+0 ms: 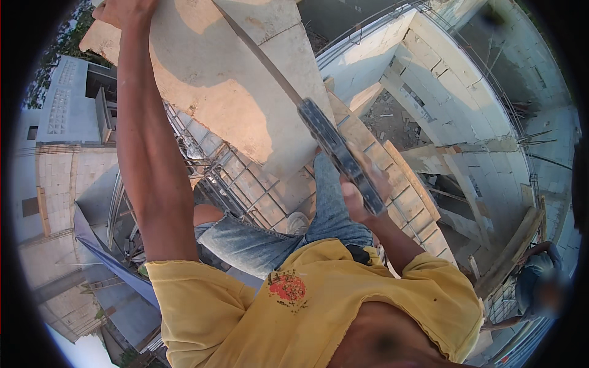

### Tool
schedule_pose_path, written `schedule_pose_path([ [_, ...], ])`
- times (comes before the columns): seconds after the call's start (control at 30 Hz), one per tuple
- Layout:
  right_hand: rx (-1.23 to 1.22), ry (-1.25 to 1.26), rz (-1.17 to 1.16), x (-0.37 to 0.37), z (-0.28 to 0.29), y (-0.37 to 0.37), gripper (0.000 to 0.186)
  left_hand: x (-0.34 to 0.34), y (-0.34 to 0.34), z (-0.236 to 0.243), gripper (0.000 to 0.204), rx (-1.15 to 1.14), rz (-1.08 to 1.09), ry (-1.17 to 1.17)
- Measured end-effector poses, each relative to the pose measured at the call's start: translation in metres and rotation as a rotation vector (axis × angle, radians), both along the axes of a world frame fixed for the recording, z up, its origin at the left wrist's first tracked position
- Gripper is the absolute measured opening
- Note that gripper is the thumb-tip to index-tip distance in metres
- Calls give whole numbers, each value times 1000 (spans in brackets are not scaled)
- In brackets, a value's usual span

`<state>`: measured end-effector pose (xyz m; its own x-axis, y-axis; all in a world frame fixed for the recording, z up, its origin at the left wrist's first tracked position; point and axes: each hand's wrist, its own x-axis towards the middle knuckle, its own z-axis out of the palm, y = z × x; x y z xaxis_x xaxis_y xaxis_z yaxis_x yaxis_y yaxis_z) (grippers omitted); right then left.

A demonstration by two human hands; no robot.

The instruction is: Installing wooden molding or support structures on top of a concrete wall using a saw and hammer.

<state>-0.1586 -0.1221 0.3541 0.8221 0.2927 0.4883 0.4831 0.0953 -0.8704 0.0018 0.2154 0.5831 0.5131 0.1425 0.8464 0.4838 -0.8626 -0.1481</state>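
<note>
A large pale plywood board (196, 67) lies in front of me, part shaded and part sunlit. At its far left edge is my left hand (126, 11), fingers curled against the wood; the picture's upper rim cuts off part of it. My right hand (367, 191) is closed round the black handle of a hand saw (322, 130). The saw's long blade (257, 54) runs away from me over the board, seen nearly edge-on. Whether its teeth sit in the wood I cannot tell.
Below the board spreads a grid of steel rebar (245, 184) over planks. My jeans-clad leg (331, 196) is close to the saw handle. Block walls (448, 80) enclose deep openings on the right. Another person (540, 276) is at the lower right, near a timber beam (509, 251).
</note>
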Motion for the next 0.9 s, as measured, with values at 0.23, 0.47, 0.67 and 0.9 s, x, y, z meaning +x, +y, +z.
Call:
schedule_pose_path([
  [0.23,181,-58,-13,92,45,119,41,39,81,-4,65,-189,144,251],
  [0.47,-7,228,-56,-83,-20,-72,67,21,30,3,44,-78,27,63],
  [0.67,231,-91,-50,143,61,154,47,32,35,-1,57,-109,87,143],
  [0.9,43,-55,-44,31,0,63,51,6,17,4,44,-25,115,50],
])
